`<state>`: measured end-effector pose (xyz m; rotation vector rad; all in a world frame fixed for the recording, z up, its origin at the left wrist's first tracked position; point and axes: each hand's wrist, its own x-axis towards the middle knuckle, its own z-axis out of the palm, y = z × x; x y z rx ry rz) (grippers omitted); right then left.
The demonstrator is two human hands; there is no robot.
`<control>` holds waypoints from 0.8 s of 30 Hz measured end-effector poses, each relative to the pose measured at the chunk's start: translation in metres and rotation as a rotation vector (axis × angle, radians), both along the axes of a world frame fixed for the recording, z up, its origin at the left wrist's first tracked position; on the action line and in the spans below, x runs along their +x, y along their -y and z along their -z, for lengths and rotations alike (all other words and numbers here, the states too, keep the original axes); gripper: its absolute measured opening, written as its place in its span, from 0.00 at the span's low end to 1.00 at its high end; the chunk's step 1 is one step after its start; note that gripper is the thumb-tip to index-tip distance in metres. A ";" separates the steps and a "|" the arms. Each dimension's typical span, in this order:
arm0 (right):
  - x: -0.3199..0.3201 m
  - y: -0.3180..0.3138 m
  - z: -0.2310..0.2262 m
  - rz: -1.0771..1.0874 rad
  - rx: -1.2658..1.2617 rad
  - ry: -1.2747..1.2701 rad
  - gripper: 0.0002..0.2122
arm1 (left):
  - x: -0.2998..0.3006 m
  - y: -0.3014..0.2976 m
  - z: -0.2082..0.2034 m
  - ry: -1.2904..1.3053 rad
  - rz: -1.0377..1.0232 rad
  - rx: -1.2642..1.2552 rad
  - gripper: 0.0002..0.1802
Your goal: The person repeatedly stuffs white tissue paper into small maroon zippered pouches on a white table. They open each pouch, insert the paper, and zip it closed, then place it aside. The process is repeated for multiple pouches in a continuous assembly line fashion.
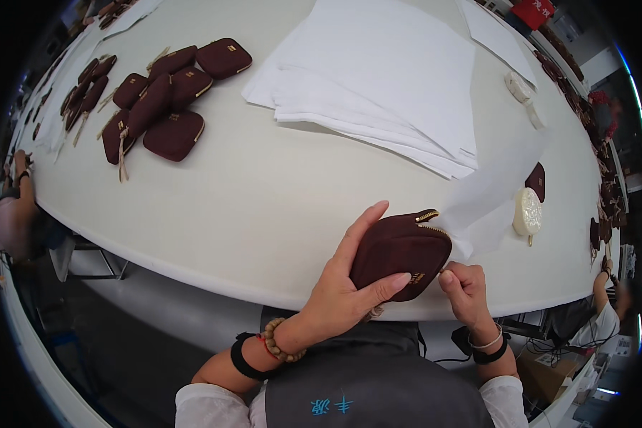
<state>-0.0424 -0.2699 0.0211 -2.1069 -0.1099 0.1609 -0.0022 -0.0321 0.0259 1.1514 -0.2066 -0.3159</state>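
My left hand (342, 289) grips a dark maroon zip pouch (401, 258) from its left side, thumb across the front and fingers behind. The pouch is tilted above the table's near edge. At its upper right corner the gold zipper (426, 216) gapes apart. My right hand (465, 291) is closed at the pouch's right edge, pinching the zipper pull, which is mostly hidden by the fingers. Just behind the pouch lies a thin, translucent white sheet (488, 196); whether it touches the pouch I cannot tell.
A pile of maroon pouches (173, 135) lies at the far left, tassels showing. A stack of white paper (378, 78) covers the far middle. To the right are a cream, plastic-wrapped round item (527, 212) and another pouch (536, 182). Other people sit at both sides.
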 end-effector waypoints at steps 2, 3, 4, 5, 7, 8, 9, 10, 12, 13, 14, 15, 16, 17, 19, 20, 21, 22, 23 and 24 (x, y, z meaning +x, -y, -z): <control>-0.002 0.004 -0.002 0.008 -0.030 0.000 0.17 | -0.001 0.001 0.005 0.012 -0.057 0.019 0.38; -0.003 0.007 -0.003 0.010 -0.074 0.006 0.17 | 0.000 -0.001 0.005 -0.030 -0.059 -0.023 0.36; -0.003 0.010 -0.003 0.005 -0.122 0.011 0.17 | 0.001 -0.005 0.006 -0.075 -0.067 -0.069 0.34; -0.003 0.010 -0.004 -0.001 -0.146 0.027 0.18 | 0.003 -0.007 0.008 -0.119 -0.074 -0.114 0.31; -0.003 0.003 -0.006 -0.015 -0.193 0.056 0.18 | 0.007 -0.004 0.008 -0.157 -0.035 -0.104 0.28; -0.001 -0.005 -0.005 -0.019 -0.174 0.087 0.18 | 0.007 0.002 0.009 -0.156 0.003 -0.055 0.29; 0.004 -0.014 -0.002 -0.022 -0.154 0.118 0.18 | 0.007 0.004 0.010 -0.154 0.041 -0.007 0.29; 0.008 -0.018 0.000 -0.022 -0.140 0.156 0.18 | 0.015 0.000 0.006 -0.150 0.106 -0.007 0.31; 0.006 -0.008 0.006 0.040 -0.054 0.032 0.18 | 0.013 -0.007 0.012 -0.140 0.178 -0.007 0.31; 0.006 -0.003 0.009 0.069 -0.004 -0.032 0.18 | 0.010 -0.009 0.016 -0.137 0.210 0.000 0.32; 0.006 0.002 0.009 0.051 -0.064 -0.032 0.17 | 0.006 -0.009 0.020 -0.162 0.125 -0.021 0.34; 0.005 0.008 0.007 0.034 -0.124 -0.032 0.17 | 0.004 -0.009 0.021 -0.186 0.035 -0.049 0.34; 0.003 0.011 0.005 0.018 -0.185 -0.035 0.17 | 0.002 -0.009 0.021 -0.213 -0.053 -0.079 0.35; 0.000 0.012 0.004 -0.009 -0.203 -0.019 0.16 | 0.001 -0.010 0.021 -0.240 -0.142 -0.108 0.36; -0.004 0.014 0.002 -0.068 -0.244 0.016 0.16 | 0.002 -0.010 0.017 -0.096 -0.237 -0.066 0.36; -0.004 0.015 0.002 -0.093 -0.254 0.051 0.15 | 0.002 -0.008 0.013 -0.028 -0.267 -0.044 0.36; -0.003 0.015 0.001 -0.116 -0.265 0.085 0.15 | 0.003 -0.006 0.011 0.039 -0.296 -0.022 0.36; -0.002 0.014 0.000 -0.139 -0.272 0.124 0.14 | 0.004 -0.004 0.013 0.118 -0.283 -0.046 0.36; -0.001 0.013 0.000 -0.162 -0.274 0.174 0.13 | 0.001 -0.004 0.015 0.171 -0.245 -0.009 0.35; 0.002 0.011 0.001 -0.185 -0.276 0.224 0.11 | 0.000 0.002 0.013 0.186 -0.211 -0.061 0.34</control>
